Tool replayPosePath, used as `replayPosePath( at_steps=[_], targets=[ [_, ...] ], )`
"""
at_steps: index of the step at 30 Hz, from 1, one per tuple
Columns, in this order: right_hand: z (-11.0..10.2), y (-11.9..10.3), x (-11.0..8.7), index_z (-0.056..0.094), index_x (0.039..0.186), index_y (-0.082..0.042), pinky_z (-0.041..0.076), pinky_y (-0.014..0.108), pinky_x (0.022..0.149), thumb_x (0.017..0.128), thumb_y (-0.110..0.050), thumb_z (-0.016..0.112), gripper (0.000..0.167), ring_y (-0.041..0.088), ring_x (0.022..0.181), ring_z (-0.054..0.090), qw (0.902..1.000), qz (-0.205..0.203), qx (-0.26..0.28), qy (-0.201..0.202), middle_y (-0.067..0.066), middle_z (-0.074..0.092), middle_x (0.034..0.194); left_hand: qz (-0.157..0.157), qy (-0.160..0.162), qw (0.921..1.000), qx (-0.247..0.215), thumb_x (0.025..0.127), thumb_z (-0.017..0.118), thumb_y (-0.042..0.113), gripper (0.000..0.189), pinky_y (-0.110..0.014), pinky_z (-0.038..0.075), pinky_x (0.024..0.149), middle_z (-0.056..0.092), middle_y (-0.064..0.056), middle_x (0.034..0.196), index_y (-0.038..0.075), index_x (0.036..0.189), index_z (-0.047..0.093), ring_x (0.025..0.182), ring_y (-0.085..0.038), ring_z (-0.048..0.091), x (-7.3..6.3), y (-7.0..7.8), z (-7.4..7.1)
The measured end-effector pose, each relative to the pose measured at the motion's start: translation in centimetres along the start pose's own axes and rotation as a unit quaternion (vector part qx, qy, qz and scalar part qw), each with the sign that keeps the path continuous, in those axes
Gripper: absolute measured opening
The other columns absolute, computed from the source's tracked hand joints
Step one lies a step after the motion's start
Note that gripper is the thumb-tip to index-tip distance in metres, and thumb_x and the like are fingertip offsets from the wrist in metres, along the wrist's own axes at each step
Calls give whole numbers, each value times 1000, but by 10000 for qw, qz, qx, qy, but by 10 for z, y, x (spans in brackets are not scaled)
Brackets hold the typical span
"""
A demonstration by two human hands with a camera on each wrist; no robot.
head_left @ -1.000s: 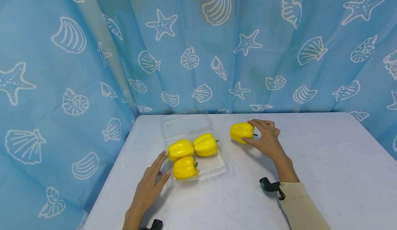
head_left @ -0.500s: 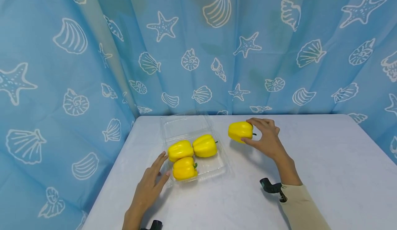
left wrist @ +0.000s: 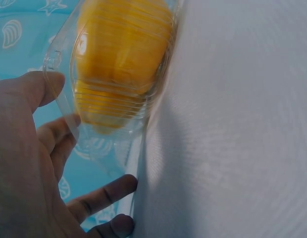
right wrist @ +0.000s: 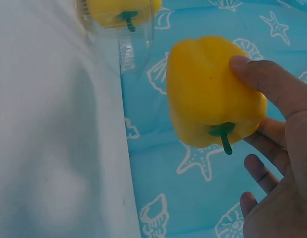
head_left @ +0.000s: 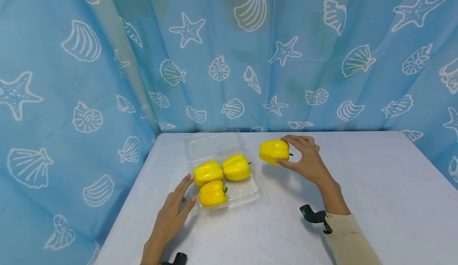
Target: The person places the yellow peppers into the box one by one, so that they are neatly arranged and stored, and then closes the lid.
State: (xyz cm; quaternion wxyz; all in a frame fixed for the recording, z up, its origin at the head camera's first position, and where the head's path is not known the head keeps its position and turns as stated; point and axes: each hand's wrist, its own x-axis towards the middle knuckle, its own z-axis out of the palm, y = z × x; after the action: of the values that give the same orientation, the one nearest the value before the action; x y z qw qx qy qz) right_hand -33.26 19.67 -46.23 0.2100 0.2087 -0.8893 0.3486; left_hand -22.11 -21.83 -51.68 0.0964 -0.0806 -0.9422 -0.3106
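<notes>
My right hand (head_left: 304, 159) grips a yellow bell pepper (head_left: 273, 152) by its stem end, lifted just off the white table, to the right of a clear plastic clamshell box (head_left: 250, 195). The right wrist view shows the same pepper (right wrist: 210, 94) held between thumb and fingers (right wrist: 265, 79), green stem toward the palm. Three yellow peppers lie in the box: one at the left (head_left: 208, 172), one at the back (head_left: 236, 167), one at the front (head_left: 213, 193). My left hand (head_left: 176, 207) rests with straight fingers against the box's front left corner (left wrist: 57, 59).
The box's open lid (head_left: 214, 144) lies flat behind it toward the curtain. A blue sea-shell curtain (head_left: 229, 54) closes off the back and left. The white table (head_left: 375, 185) stretches to the right; its left edge runs close beside my left hand.
My right hand has lifted the pepper slightly and carried it a little to the left, toward the box. The left hand and the three boxed peppers have stayed put.
</notes>
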Motion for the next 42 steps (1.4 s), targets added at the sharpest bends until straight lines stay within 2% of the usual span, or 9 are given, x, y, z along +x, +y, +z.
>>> replayPosePath(
  at_steps=[4, 9, 25, 33, 42],
  targets=[
    [0, -5, -1, 62, 135, -14, 24, 62, 89, 75, -30, 90, 68, 35, 125, 36, 9999, 130, 57, -95, 11, 57, 138, -56, -40, 10000, 31, 102, 48, 54, 58, -39, 45, 75, 26, 18, 162, 39, 156, 33, 100, -13, 51, 0, 0, 0],
    [-1, -12, -1, 62, 134, -14, 25, 65, 92, 74, -28, 91, 68, 35, 125, 36, 9997, 87, 186, -93, 11, 58, 138, -131, -50, 9999, 98, 102, 46, 56, 58, -41, 46, 77, 25, 17, 162, 39, 156, 33, 102, -13, 52, 0, 1, 1],
    [4, -27, 0, 64, 133, -18, 27, 53, 86, 73, -28, 91, 67, 28, 123, 37, 9985, -135, 446, -284, 4, 59, 137, -197, -71, 9997, 90, 101, 45, 58, 59, -42, 46, 79, 25, 18, 162, 41, 156, 32, 103, -14, 52, 1, 2, 1],
    [6, -35, -1, 63, 134, -19, 27, 58, 90, 74, -28, 90, 66, 27, 125, 36, 9962, -210, 695, -484, 2, 57, 139, -232, -90, 9996, 160, 101, 44, 60, 59, -43, 46, 80, 24, 19, 162, 41, 156, 32, 103, -14, 52, 1, 2, 2],
    [10, -40, -1, 63, 135, -19, 26, 55, 91, 75, -30, 90, 66, 26, 125, 36, 9939, -359, 826, -635, 0, 56, 140, -199, -74, 9997, 150, 101, 44, 59, 59, -44, 47, 81, 25, 18, 162, 40, 156, 32, 104, -14, 52, 1, 3, 1]
  ],
)
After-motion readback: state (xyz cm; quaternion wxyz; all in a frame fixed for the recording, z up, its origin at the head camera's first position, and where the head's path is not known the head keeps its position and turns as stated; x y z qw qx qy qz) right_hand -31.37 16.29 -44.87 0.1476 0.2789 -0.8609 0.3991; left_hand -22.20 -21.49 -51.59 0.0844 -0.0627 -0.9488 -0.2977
